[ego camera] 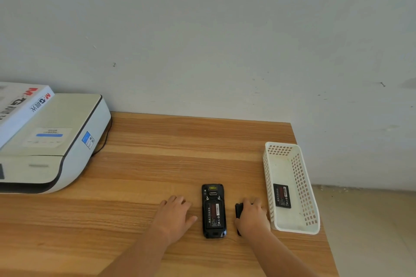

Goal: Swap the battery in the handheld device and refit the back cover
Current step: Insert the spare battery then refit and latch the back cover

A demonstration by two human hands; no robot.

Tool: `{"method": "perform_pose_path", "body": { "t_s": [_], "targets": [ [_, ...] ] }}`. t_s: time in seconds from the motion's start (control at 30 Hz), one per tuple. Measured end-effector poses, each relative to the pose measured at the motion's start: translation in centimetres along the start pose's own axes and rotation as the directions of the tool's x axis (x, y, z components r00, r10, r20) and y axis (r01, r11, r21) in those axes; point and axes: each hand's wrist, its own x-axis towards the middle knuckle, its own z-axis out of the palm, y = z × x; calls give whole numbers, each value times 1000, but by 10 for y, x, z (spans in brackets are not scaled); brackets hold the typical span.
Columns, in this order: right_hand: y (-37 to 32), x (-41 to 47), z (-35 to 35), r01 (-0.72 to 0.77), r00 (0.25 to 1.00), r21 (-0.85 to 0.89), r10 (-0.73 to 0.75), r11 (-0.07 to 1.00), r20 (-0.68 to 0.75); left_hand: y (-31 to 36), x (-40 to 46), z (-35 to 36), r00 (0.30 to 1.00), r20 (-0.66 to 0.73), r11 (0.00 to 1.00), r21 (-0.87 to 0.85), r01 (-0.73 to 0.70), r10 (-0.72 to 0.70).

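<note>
Nearest us, right grip (251,215) curls on the black plastic back cover (238,211); face-down black handheld device (213,210) lies leftward, lengthwise away; left grip (174,215) flat, empty.

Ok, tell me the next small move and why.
Probably lift the back cover under the right hand and bring it over the handheld device: a battery already sits in its open bay, and another lies in the basket.
</note>
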Motion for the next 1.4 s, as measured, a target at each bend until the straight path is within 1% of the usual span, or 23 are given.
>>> {"method": "perform_pose_path", "body": {
  "t_s": [0.13, 0.2, 0.33, 0.43, 0.53, 0.7, 0.77, 0.87, 0.97, 1.1, 1.2, 1.4],
  "targets": [
    [-1, 2, -1, 4, 1000, -13, -4, 1000, -11, -4, -7, 5, 999, 43, 1000, -13, -4, 4],
    [-1, 4, -6, 10, 1000, -32, -10, 999, 8, -6, -9, 6, 999, 49, 999, -42, -3, 5],
    [-1, 13, -24, 44, 992, 23, -46, 999, 120, -6, -11, 2, 999, 48, 997, -77, 7, -4],
    [-4, 20, -42, 117, 960, -49, -101, 992, 260, -5, -11, -2, 999, 47, 997, -75, 1, 2],
    [-6, 23, -57, 148, 929, -2, -138, 989, 342, -4, -11, -5, 998, 56, 998, -67, -12, 15],
    [-5, 25, -76, 178, 907, 175, -231, 968, 353, -2, -12, -9, 998, 47, 997, -63, -34, 37],
    [-9, 26, -87, 212, 893, 230, -284, 950, 348, -2, -12, -11, 998, 41, 997, -60, -41, 43],
    [-21, 24, -95, 268, 888, 322, -363, 908, 284, -2, -12, -13, 999, 32, 997, -63, -37, 39],
    [-35, 23, -88, 292, 892, 392, -396, 872, 217, -2, -13, -14, 999, 31, 998, -60, -37, 39],
    [-45, 23, -69, 305, 882, 392, -413, 868, 228, -3, -15, -13, 999, 45, 998, -57, -19, 22],
    [-48, 24, -60, 287, 890, 378, -391, 880, 234, -1, -17, -14, 998, 57, 999, -47, -9, 11],
    [-49, 27, -56, 278, 888, 351, -378, 894, 260, 6, -17, -14, 997, 68, 998, -66, -24, 28]
  ]
}}
